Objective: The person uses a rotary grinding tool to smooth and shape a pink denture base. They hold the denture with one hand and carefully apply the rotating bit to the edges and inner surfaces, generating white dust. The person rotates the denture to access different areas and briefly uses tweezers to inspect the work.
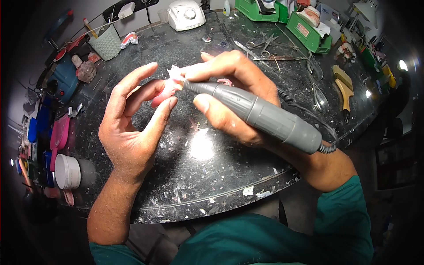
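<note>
My left hand pinches a small pink denture between thumb and fingers, above the middle of the worktop. Bright light washes out its upper part, so its detail is lost. Around a grey rotary handpiece my right hand is closed, with the thumb below and the fingers above. The narrow tip of the tool meets the denture or lies right beside it; I cannot tell which. A coiled cord runs from the handpiece's rear end past my right wrist.
The black speckled worktop has a curved front edge. A white control box and green bins stand at the back. Scissors and metal tools lie back right, near a brush. At left are a woven pot and white tub.
</note>
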A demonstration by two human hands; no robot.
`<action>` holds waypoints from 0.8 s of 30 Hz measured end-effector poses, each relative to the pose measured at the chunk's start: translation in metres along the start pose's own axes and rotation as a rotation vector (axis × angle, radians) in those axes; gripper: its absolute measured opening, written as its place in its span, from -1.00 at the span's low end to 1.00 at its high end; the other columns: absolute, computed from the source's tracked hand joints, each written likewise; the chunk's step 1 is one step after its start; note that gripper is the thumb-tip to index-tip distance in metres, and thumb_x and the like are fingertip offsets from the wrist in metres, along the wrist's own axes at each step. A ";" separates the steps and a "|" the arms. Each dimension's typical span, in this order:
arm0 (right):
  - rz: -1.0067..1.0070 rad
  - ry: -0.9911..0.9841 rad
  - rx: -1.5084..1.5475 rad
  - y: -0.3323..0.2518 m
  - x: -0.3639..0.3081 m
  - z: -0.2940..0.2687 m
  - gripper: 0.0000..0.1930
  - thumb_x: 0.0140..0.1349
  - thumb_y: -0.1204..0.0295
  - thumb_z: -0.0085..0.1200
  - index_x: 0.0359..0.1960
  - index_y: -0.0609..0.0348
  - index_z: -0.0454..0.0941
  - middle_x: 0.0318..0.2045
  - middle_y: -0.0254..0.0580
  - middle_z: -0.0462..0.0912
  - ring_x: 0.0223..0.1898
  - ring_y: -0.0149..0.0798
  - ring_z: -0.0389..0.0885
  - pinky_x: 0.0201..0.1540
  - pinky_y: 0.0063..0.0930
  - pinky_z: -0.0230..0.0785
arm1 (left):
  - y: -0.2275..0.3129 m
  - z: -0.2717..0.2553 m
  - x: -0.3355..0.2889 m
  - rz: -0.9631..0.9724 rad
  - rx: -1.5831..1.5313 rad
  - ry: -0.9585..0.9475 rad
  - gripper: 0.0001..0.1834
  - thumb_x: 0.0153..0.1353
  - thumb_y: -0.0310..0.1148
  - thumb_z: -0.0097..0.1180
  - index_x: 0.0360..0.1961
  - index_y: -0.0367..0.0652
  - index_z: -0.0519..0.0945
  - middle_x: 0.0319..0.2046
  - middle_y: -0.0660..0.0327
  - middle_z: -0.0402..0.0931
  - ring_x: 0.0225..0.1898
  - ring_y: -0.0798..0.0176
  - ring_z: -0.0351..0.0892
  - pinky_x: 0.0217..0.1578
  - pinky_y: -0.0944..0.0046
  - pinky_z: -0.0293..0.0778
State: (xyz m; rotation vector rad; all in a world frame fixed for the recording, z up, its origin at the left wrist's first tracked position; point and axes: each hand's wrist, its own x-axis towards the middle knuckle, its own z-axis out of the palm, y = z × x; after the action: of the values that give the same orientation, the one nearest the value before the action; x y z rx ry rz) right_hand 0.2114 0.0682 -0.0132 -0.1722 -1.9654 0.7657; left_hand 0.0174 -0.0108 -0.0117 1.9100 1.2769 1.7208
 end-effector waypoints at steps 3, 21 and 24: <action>-0.010 0.017 -0.023 0.000 0.000 0.001 -0.67 0.18 0.43 0.16 -0.02 0.23 0.51 -0.07 -0.10 0.63 0.01 -0.23 0.59 0.33 -0.05 0.13 | -0.002 0.001 -0.001 0.001 -0.039 0.018 -0.42 0.11 -0.68 0.26 0.18 -0.40 0.38 0.03 0.03 0.55 0.02 0.25 0.61 0.10 0.30 0.45; 0.247 0.144 0.251 0.000 0.004 -0.004 -0.80 0.25 0.39 0.15 -0.19 0.26 0.54 -0.26 -0.22 0.61 -0.18 -0.44 0.56 -0.06 -0.50 0.40 | -0.021 -0.011 0.007 0.183 0.042 -0.126 -0.76 0.18 -0.70 0.12 -0.10 -0.33 0.52 -0.12 0.10 0.59 0.11 0.08 0.55 0.39 -0.15 0.05; 0.244 0.138 0.249 -0.002 0.004 0.001 -0.70 0.22 0.29 0.08 -0.16 0.30 0.54 -0.25 -0.15 0.62 -0.22 -0.41 0.55 -0.11 -0.47 0.41 | -0.021 -0.013 0.006 0.181 0.064 -0.132 -0.74 0.18 -0.70 0.12 -0.10 -0.32 0.53 -0.13 0.11 0.59 0.11 0.08 0.54 0.39 -0.15 0.06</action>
State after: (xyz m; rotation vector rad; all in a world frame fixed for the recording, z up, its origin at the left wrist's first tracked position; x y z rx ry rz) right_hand 0.2090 0.0680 -0.0092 -0.3107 -1.7202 1.1190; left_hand -0.0040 0.0013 -0.0188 2.1961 1.1551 1.6209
